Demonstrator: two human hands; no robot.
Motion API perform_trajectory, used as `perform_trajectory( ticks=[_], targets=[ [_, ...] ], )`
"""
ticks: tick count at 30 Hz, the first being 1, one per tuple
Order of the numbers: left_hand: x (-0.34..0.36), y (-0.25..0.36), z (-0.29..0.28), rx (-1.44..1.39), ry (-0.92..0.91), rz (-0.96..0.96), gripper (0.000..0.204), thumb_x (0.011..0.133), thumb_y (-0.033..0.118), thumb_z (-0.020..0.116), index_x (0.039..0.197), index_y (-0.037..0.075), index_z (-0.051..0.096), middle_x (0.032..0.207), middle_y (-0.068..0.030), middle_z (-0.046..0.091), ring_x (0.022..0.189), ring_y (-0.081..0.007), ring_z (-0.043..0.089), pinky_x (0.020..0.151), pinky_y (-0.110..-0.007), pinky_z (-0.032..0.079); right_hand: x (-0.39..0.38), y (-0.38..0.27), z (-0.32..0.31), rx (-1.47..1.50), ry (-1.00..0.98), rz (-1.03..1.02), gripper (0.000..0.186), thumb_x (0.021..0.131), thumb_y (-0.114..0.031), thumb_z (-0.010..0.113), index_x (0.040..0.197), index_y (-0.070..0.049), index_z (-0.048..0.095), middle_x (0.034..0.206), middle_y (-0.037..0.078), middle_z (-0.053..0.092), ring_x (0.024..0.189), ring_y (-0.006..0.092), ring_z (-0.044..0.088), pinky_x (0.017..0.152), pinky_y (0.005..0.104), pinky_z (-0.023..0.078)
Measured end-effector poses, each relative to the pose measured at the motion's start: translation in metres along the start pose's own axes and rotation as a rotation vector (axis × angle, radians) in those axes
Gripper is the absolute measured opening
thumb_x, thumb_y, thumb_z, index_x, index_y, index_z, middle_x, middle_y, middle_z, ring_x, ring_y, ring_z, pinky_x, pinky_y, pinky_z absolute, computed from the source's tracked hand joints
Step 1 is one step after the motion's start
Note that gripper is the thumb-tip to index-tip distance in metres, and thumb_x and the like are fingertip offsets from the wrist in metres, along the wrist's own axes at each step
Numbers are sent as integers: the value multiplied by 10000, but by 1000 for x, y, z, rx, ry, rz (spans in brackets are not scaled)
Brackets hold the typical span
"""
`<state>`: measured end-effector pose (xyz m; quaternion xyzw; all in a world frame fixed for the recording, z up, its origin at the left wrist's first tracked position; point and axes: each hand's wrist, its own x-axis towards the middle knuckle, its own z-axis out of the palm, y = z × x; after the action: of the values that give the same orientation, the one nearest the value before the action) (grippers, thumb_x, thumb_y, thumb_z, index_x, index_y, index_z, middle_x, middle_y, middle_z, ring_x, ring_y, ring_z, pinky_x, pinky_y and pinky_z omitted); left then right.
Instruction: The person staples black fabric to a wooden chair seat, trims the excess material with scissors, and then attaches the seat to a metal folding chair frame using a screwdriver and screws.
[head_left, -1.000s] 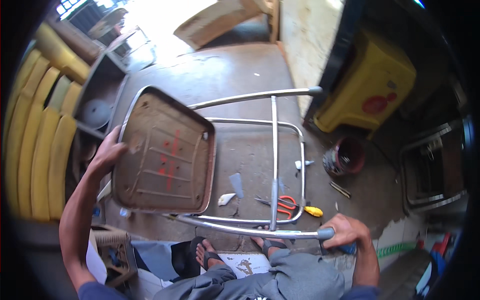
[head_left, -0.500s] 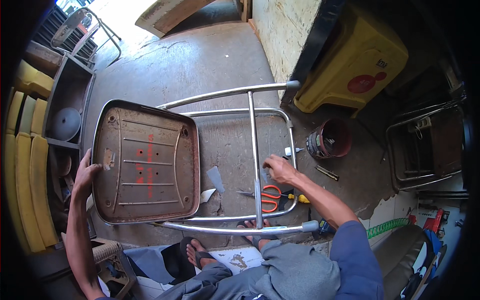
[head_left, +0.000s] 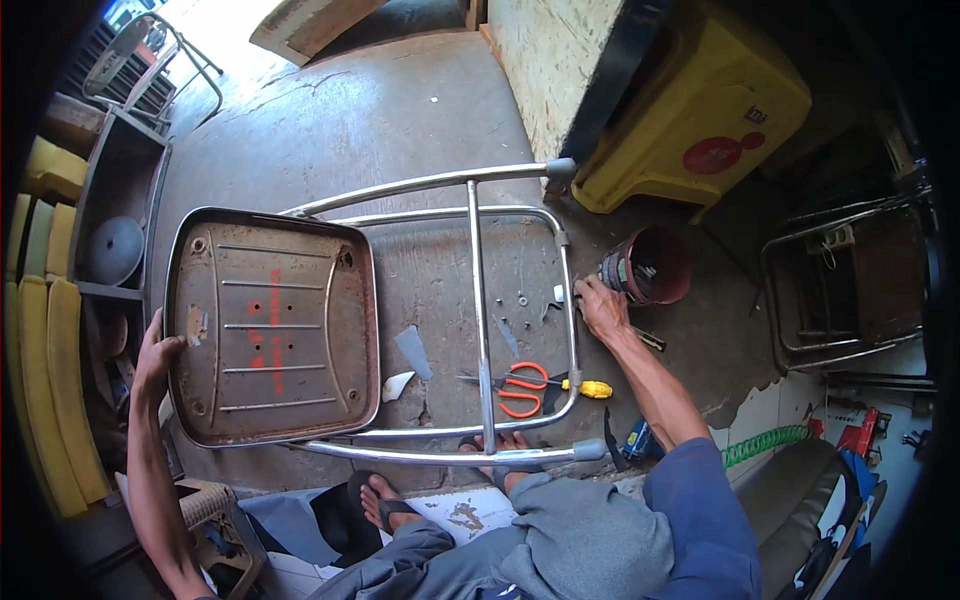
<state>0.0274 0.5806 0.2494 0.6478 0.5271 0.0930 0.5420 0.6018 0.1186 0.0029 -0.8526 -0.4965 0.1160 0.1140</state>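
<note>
A metal chair frame (head_left: pixel 478 262) with a square, rusty seat pan (head_left: pixel 300 390) lies on the floor in front of me. My left hand (head_left: pixel 157 357) grips the seat pan's left edge, thumb on top. Past the frame's right end, my right hand (head_left: pixel 603 308) has its fingers closed at a small white bottle (head_left: pixel 560 293), covering its narrow end. Inside the frame lie orange-handled scissors (head_left: pixel 522 388), a grey scrap (head_left: pixel 411 350), a white scrap (head_left: pixel 397 386) and a few small hardware pieces (head_left: pixel 522 300). A yellow-handled screwdriver (head_left: pixel 594 389) lies across the frame's lower right corner.
A dark red bucket (head_left: pixel 668 268) holding small items stands just beyond my right hand. Behind it is a yellow plastic stool-like piece (head_left: pixel 715 120). Yellow cushions (head_left: pixel 62 380) and a shelf (head_left: pixel 135 150) line the left. Another chair frame (head_left: pixel 850 290) stands at right.
My right hand has moved right, from above the frame's inside to the white bottle by the bucket. My left hand stays on the seat pan's edge. The whole view has shifted slightly.
</note>
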Motion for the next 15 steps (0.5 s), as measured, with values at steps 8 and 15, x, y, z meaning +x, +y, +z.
perform_trajectory(
  ticks=[8,15],
  targets=[
    [14,-3,-12,11,7,-67,735,758,35,536,1491,23,473,1254,-116,681,1060,-202,695,940,-347,570,-34,-22,-3,-213,-148,162,188,848,-120,610,883,29,719,1039,226,678,924,415,721,771,526,585],
    [10,-7,-6,-77,31,-7,757,764,7,537,1515,24,442,1251,-125,673,1014,-210,704,887,-342,588,-96,-37,-143,-156,135,304,239,827,-275,750,962,-81,716,932,140,724,899,343,701,764,525,563]
  ],
)
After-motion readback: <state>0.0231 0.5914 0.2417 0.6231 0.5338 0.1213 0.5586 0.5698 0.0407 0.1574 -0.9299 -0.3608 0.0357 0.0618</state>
